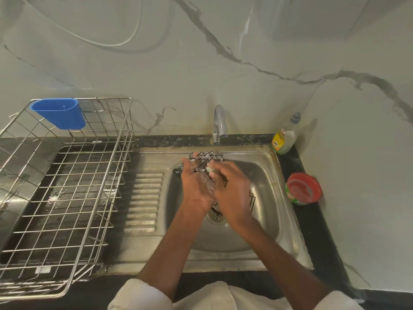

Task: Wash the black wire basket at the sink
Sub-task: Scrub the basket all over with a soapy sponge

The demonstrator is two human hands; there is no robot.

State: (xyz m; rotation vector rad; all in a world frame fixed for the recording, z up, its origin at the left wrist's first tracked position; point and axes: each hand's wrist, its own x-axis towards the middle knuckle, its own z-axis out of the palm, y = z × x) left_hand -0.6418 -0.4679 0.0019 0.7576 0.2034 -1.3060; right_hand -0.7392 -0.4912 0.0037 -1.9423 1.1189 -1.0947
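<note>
The black wire basket (206, 157) is held tilted over the steel sink (266, 175), just below the tap (219, 124). Soap suds cling to its wires. My left hand (195, 186) grips the basket from the left side, palm partly up and foamy. My right hand (232, 191) lies over the basket's middle, fingers closed on a small pale scrubber (210, 169) pressed against the wires. Both hands hide most of the basket; a bit of its wire shows at the right (252, 199). I cannot tell whether water is running.
A large steel dish rack (67, 186) with a blue plastic cup holder (59, 113) stands left of the sink's ribbed drainboard (145, 200). A dish liquid bottle (285, 137) and a red tub of dish soap (302, 189) sit on the black counter at right. The drain (215, 217) lies below my hands.
</note>
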